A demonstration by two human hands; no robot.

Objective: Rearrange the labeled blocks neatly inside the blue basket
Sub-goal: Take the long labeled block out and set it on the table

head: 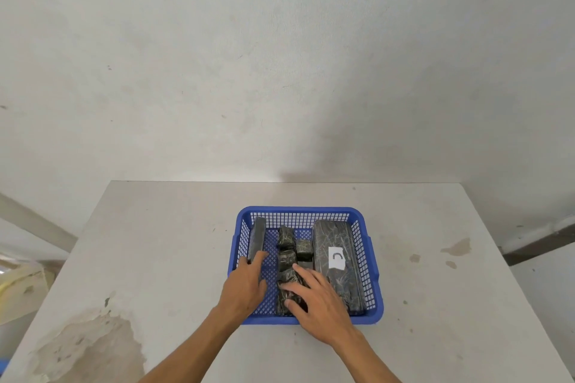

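Observation:
A blue mesh basket (375, 270) sits on the table in front of me. Inside, a large dark marbled block (336, 236) with a white label marked "C" lies along the right wall. A thin dark slab (257, 236) stands on edge against the left wall. Several small dark blocks (286, 238) form a column down the middle, with one more (304, 248) beside them. My left hand (245, 286) reaches into the basket, fingertips touching the near end of the slab. My right hand (317, 298) rests on the nearest small blocks, fingers spread over them.
The basket stands on a pale grey table (155, 258) with worn, stained patches at the front left and small stains on the right. A plain white wall rises behind the table's far edge. The floor shows on both sides.

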